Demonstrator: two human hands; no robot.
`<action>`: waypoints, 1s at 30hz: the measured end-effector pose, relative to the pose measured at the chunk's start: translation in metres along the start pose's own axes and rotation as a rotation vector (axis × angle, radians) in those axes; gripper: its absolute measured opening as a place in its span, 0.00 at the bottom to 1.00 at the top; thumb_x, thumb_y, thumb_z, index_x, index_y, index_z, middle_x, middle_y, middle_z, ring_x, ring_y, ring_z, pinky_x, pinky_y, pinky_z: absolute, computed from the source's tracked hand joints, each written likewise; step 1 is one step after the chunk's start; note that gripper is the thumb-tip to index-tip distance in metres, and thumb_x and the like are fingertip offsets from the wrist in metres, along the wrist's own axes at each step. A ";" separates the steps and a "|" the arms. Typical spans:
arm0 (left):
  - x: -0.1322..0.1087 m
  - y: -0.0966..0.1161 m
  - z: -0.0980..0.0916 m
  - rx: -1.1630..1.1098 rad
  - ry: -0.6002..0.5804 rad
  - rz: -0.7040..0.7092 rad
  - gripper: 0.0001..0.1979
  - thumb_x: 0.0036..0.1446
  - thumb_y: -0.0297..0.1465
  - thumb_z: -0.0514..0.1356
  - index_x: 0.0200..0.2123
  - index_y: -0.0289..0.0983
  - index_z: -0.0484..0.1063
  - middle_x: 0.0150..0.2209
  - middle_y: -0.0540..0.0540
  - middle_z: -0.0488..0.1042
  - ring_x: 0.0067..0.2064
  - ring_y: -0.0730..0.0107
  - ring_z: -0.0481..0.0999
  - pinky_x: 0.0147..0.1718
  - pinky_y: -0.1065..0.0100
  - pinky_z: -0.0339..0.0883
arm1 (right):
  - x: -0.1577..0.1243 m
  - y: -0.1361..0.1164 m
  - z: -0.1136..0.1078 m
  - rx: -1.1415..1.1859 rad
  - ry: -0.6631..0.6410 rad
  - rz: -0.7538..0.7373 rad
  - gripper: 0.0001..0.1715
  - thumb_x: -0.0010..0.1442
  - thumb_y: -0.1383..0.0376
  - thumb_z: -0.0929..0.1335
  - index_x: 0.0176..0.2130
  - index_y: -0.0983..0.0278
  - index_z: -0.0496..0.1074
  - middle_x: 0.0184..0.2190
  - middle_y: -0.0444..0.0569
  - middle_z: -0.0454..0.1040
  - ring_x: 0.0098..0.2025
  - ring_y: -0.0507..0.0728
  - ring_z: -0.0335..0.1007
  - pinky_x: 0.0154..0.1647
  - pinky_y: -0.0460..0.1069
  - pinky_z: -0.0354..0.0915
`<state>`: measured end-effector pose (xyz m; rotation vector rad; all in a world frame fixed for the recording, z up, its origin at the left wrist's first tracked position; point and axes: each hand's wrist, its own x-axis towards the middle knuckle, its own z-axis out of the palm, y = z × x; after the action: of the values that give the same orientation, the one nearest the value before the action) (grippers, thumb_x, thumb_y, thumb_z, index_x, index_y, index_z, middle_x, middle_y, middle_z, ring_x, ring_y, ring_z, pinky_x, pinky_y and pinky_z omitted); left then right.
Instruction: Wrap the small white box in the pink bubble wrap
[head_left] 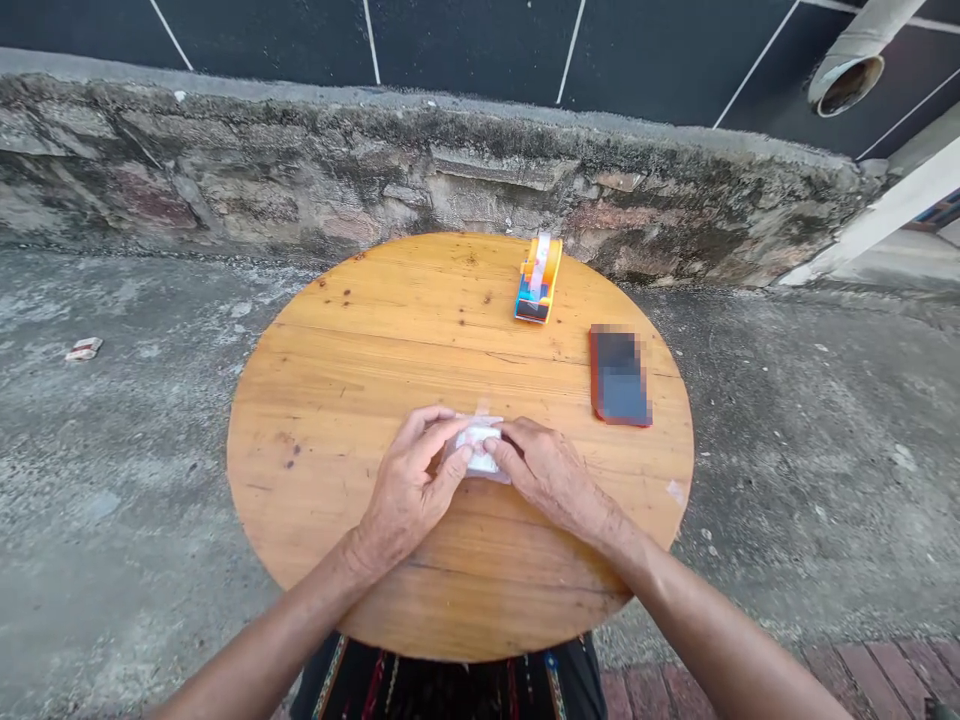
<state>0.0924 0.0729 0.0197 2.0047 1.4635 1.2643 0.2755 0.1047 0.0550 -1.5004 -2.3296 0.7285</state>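
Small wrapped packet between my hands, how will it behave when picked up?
The packet is probably light, being small between the left hand and right hand. Its see-through wrapping extends past the white contents, so the edges may flop; the plastic-looking surface could slip.

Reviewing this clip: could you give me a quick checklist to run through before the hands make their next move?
1. Left hand on the plastic-wrapped packet: ok, gripping its left side.
2. Right hand on it too: ok, thumb on top, at the right side.
3. Packet fully closed: cannot tell, fingers and glossy wrap hide its edges.
4. Tape dispenser apart from the hands: ok, near the far edge of the round wooden table.
5. Phone wholly on the tabletop: ok, lying flat near the right edge.
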 end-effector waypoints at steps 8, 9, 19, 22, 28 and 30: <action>-0.005 -0.003 0.012 0.101 0.130 0.145 0.09 0.63 0.29 0.58 0.45 0.38 0.74 0.48 0.41 0.71 0.47 0.63 0.74 0.46 0.61 0.72 | 0.000 0.004 0.001 0.026 0.002 -0.069 0.19 0.69 0.58 0.61 0.49 0.64 0.74 0.45 0.54 0.78 0.47 0.59 0.73 0.47 0.51 0.63; -0.005 -0.003 0.012 0.130 0.140 0.170 0.08 0.63 0.28 0.58 0.45 0.38 0.74 0.47 0.41 0.72 0.46 0.63 0.74 0.46 0.60 0.72 | 0.000 0.004 0.000 0.030 0.000 -0.077 0.18 0.69 0.59 0.61 0.49 0.65 0.74 0.45 0.54 0.78 0.47 0.59 0.73 0.47 0.52 0.63; -0.002 -0.001 0.011 0.179 0.140 0.281 0.07 0.61 0.24 0.59 0.41 0.38 0.75 0.44 0.42 0.74 0.44 0.63 0.73 0.43 0.61 0.71 | 0.002 0.012 -0.008 0.185 -0.032 -0.138 0.17 0.70 0.59 0.60 0.45 0.63 0.74 0.45 0.52 0.77 0.48 0.57 0.72 0.51 0.51 0.63; -0.001 -0.001 0.012 0.173 0.137 0.276 0.07 0.60 0.24 0.60 0.39 0.38 0.75 0.44 0.43 0.75 0.43 0.63 0.73 0.42 0.61 0.71 | 0.011 0.022 -0.019 0.203 0.027 -0.151 0.19 0.70 0.59 0.58 0.40 0.63 0.74 0.41 0.50 0.78 0.45 0.56 0.73 0.47 0.50 0.64; -0.001 0.000 0.012 0.170 0.138 0.275 0.07 0.60 0.23 0.59 0.39 0.38 0.76 0.43 0.43 0.75 0.41 0.66 0.72 0.40 0.63 0.69 | 0.047 0.038 -0.023 0.332 -0.033 0.126 0.10 0.62 0.64 0.63 0.37 0.64 0.73 0.28 0.42 0.77 0.21 0.50 0.72 0.28 0.46 0.62; -0.001 0.000 0.012 0.171 0.138 0.273 0.07 0.61 0.24 0.59 0.39 0.38 0.76 0.42 0.43 0.75 0.41 0.66 0.72 0.40 0.64 0.69 | 0.057 0.038 -0.017 0.408 -0.041 0.175 0.10 0.60 0.66 0.63 0.40 0.64 0.72 0.30 0.43 0.79 0.20 0.49 0.71 0.27 0.45 0.63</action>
<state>0.1020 0.0748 0.0131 2.3365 1.4388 1.4550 0.2886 0.1734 0.0462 -1.5163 -1.9337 1.2047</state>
